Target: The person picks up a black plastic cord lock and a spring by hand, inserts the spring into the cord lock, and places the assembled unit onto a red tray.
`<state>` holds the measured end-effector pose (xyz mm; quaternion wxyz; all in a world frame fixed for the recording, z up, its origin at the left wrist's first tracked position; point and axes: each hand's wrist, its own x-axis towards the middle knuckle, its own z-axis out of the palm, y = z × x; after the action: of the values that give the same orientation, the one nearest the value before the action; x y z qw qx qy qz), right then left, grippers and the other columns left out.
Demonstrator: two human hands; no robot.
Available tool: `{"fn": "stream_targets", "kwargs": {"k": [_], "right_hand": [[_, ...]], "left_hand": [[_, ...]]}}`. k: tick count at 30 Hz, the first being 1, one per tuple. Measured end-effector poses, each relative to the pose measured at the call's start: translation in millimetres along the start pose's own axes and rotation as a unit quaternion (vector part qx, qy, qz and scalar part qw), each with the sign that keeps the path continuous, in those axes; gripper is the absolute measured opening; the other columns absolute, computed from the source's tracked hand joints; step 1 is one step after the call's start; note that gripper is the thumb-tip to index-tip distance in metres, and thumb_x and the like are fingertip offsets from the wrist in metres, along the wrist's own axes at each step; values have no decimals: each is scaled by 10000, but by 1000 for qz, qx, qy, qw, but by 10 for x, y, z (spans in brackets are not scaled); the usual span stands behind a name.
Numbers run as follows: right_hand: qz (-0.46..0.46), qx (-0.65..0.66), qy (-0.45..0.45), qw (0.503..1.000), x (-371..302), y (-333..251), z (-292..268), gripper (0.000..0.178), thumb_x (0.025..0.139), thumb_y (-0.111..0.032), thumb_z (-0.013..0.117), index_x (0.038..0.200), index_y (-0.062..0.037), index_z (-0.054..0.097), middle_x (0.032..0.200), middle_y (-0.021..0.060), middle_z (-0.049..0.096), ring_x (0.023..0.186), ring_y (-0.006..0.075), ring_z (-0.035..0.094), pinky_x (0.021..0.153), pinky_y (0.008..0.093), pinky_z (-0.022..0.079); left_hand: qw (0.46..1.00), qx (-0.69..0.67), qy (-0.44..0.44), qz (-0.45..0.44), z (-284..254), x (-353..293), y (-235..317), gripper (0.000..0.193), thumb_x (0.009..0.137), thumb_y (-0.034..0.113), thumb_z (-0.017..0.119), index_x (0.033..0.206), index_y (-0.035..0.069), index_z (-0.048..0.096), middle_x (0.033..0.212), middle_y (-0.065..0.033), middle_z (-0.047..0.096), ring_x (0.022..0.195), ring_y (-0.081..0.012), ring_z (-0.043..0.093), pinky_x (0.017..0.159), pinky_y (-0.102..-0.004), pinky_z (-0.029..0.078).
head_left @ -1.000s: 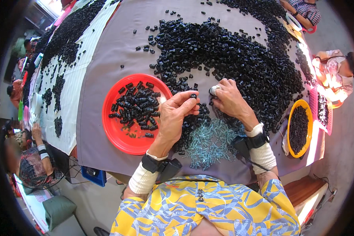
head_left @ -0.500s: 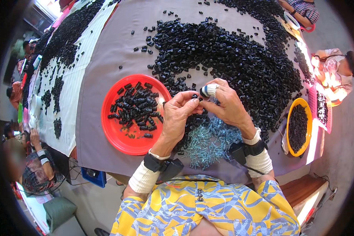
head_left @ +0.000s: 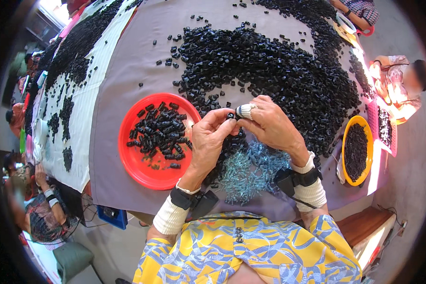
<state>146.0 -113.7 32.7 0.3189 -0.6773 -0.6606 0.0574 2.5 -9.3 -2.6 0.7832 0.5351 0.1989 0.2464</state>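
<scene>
In front of me my two hands meet at the fingertips. My left hand (head_left: 209, 135) pinches a small black plastic piece (head_left: 230, 115) between thumb and fingers. My right hand (head_left: 275, 125) presses its closed fingertips against the same piece from the right; a striped knit cover wraps one of its fingers. Whether a second part sits in the right fingertips is hidden. Below the hands lies a heap of small bluish, see-through springs (head_left: 244, 175). Left of them, a red bowl (head_left: 127, 161) holds several black cylindrical pieces. A large pile of loose black plastic parts (head_left: 279, 75) spreads beyond my hands.
On the right stand a yellow bowl (head_left: 370, 158) of thin black parts and a pink basket (head_left: 374, 116). A grey cloth (head_left: 113, 118) covers the table. Other people sit along both sides. A blue tray (head_left: 112, 217) is below the table edge at left.
My right fingertips have closed in on the piece at my left fingertips. The whole view has shifted slightly; the bowls and piles appear otherwise the same.
</scene>
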Motion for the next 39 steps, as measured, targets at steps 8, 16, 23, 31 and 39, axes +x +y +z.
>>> {"fn": "stream_targets", "kwargs": {"k": [8,16,23,31,39], "right_hand": [[-2,20,92,996,-27,-40,-9,131,784,-134,645,751,-23,584,723,98,578,720,271,563,766,380,403],[-40,-18,158,986,4,-70,35,132,766,-117,675,737,-32,578,733,89,593,694,269,565,800,396,414],[-55,-80,149,984,4,-75,74,145,773,-135,678,766,-14,599,739,97,593,731,266,570,847,421,405],[-69,-78,126,987,-7,-85,98,124,779,-114,661,784,-4,603,740,92,580,761,266,565,878,443,394],[-46,-189,115,974,-15,-151,108,80,740,-67,609,804,-21,598,782,88,576,799,253,559,916,476,364]], "left_hand": [[999,-40,6,-23,19,-19,33,248,882,62,620,1118,-13,614,899,-61,670,757,-92,627,701,-217,526],[1000,23,7,-6,33,-24,12,269,873,45,621,1133,-25,612,868,-50,669,742,-70,601,682,-196,499],[997,76,5,-1,19,-12,-9,289,870,38,625,1151,-27,604,911,-61,671,769,-86,620,711,-208,515],[991,123,14,39,28,-3,-16,250,852,6,607,1097,-38,627,855,-52,637,718,-87,588,653,-210,484],[974,212,16,84,0,13,-13,277,801,-36,605,1074,-16,646,852,-76,620,726,-115,593,659,-236,477]]}}
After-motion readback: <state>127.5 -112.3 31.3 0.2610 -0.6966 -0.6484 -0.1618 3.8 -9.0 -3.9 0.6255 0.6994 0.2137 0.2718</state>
